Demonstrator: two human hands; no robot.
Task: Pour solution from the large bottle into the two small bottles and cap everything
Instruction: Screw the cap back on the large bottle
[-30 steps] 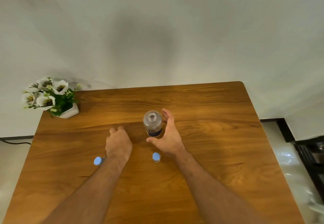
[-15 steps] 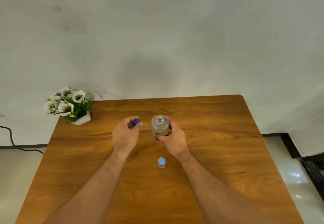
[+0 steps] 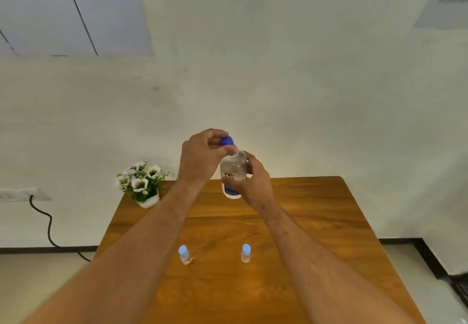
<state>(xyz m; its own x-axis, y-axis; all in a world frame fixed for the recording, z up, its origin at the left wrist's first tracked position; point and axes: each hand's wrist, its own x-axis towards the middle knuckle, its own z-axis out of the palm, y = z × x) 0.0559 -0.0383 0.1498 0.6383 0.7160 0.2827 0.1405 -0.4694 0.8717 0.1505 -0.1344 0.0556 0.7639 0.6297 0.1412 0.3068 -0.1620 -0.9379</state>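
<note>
My right hand (image 3: pixel 252 185) grips the large clear bottle (image 3: pixel 233 171) around its body and holds it up above the far part of the wooden table (image 3: pixel 316 222). My left hand (image 3: pixel 201 157) pinches the dark blue cap (image 3: pixel 227 141) right at the bottle's mouth; whether the cap touches the neck I cannot tell. Two small clear bottles with light blue caps stand upright on the near part of the table, one on the left (image 3: pixel 184 255) and one on the right (image 3: pixel 245 253), between my forearms.
A white pot of white flowers (image 3: pixel 143 184) sits at the table's far left corner. A black cable (image 3: pixel 48 224) runs down the wall from a socket on the left. Pale floor shows on both sides of the table.
My right hand has lifted the large bottle off the table. My left hand has brought the blue cap from beside the bottle to its mouth. The camera has tilted upward.
</note>
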